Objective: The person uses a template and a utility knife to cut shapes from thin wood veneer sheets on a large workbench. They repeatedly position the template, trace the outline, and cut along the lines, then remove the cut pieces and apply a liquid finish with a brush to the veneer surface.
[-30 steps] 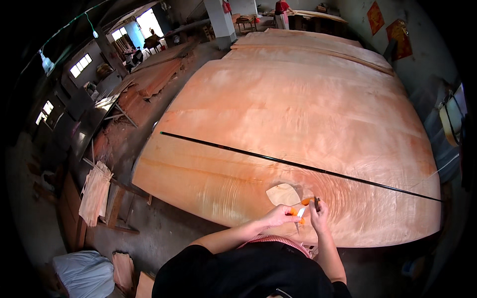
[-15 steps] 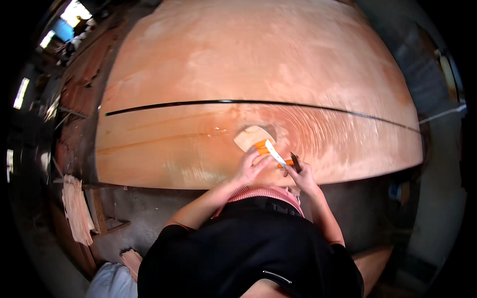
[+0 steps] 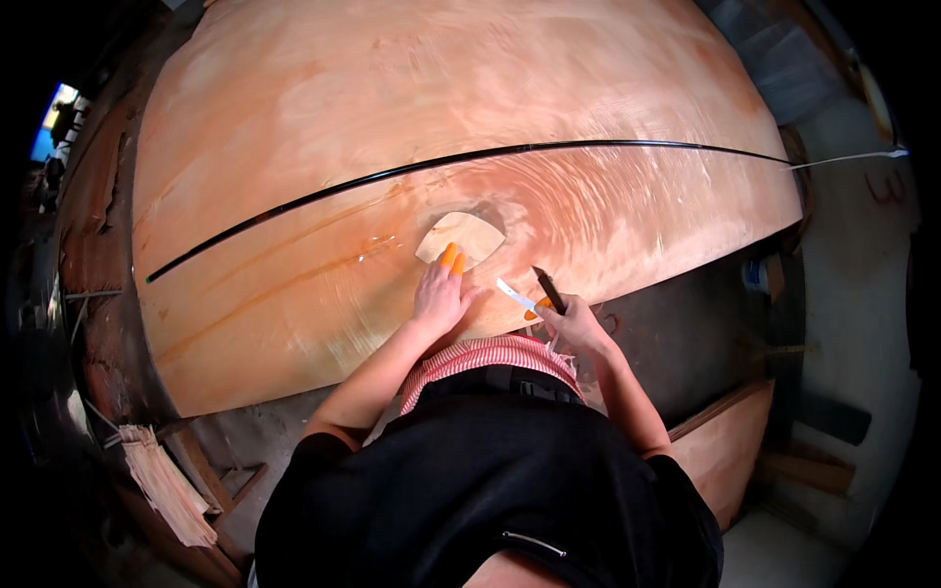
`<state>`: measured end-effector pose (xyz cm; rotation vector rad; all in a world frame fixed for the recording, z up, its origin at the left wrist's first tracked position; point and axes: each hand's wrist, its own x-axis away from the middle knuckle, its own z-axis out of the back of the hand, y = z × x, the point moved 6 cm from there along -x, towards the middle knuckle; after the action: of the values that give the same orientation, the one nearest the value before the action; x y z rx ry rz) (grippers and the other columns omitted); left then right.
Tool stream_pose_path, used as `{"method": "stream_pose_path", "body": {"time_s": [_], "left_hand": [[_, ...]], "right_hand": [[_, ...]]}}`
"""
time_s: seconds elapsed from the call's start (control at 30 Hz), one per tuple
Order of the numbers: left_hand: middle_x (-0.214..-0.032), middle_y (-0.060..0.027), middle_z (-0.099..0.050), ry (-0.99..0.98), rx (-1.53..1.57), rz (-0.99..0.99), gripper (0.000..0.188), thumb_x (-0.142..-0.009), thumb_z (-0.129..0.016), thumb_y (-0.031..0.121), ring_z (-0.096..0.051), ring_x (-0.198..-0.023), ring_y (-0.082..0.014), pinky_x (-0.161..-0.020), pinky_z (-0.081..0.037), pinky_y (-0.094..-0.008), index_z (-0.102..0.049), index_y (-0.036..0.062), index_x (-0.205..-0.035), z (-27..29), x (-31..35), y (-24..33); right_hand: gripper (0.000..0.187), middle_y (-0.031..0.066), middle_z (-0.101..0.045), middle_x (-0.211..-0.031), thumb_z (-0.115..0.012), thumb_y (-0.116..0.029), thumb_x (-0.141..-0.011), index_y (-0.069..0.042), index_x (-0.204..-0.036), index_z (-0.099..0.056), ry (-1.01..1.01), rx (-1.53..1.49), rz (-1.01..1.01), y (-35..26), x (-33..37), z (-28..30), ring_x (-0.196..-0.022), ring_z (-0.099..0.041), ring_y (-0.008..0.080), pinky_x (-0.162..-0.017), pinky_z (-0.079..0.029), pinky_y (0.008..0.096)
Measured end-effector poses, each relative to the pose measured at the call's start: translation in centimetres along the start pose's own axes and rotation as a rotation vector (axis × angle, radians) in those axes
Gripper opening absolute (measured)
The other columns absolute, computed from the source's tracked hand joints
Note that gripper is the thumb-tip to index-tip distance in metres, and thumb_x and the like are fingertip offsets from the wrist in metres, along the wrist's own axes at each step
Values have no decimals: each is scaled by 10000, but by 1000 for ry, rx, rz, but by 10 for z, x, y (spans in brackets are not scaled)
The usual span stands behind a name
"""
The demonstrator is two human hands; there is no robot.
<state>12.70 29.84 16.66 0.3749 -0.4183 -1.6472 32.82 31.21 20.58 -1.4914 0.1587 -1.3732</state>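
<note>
A pale, leaf-shaped piece of veneer (image 3: 469, 233) lies on the large reddish-brown wood sheet (image 3: 490, 98), over a darker patch in the grain. The fingers of my left hand (image 3: 441, 299), two of them in orange finger covers, are stretched out and rest on its near edge. Just to the right, my right hand (image 3: 580, 328) is closed round a dark, slim utility knife (image 3: 550, 292) whose tip points up and away. A white strip of tape (image 3: 514, 293) sticks out from the same fingers, beside an orange finger cover.
Across the sheet runs a long, thin black strip (image 3: 392, 171), beyond the veneer piece. Torn veneer scraps (image 3: 167, 485) hang at lower left by a wooden frame (image 3: 201, 470). Another wood panel (image 3: 725, 451) stands at lower right. A white cord (image 3: 843, 159) reaches the sheet's right edge.
My left hand has moved away from the white strip and come down on the veneer piece. The strip stays in my right hand with the knife. The view has turned.
</note>
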Motion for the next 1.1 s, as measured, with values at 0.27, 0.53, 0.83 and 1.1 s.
{"method": "stream_pose_path", "body": {"time_s": [0.27, 0.53, 0.83, 1.1], "left_hand": [[-1283, -193, -279, -53, 24, -277, 643, -745, -547, 358, -276, -1181, -323, -988, -215, -389, -325, -16, -1219, -43, -42, 12], [-1263, -188, -303, -66, -21, -237, 690, -706, -582, 383, -265, -1187, -323, -984, -204, -410, -335, -17, -1211, -61, -49, 11], [-1237, -149, -337, -67, -49, -173, 679, -689, -597, 402, -309, -1144, -293, -944, -253, -400, -370, 18, -1201, -57, -58, 12], [-1192, -86, -394, -245, -283, -224, 663, -649, -612, 436, -332, -1101, -234, -878, -292, -355, -425, 85, -1180, -60, -75, 26]], "right_hand": [[165, -27, -435, -488, -536, -173, -803, -22, -773, -597, 244, -244, 2, 21, -19, 12, -404, -355, 41, -370, -259, 213], [219, -45, -432, -506, -563, -226, -787, -42, -669, -567, 334, -335, 5, 32, -83, 5, -410, -344, 37, -380, -242, 203], [177, 1, -513, -539, -567, -186, -773, -19, -721, -596, 259, -221, 20, 76, -130, 0, -496, -469, 79, -445, -360, 228], [192, -6, -536, -551, -561, -220, -773, -36, -744, -609, 179, -75, -5, 80, -119, 4, -495, -470, 83, -455, -369, 242]]}}
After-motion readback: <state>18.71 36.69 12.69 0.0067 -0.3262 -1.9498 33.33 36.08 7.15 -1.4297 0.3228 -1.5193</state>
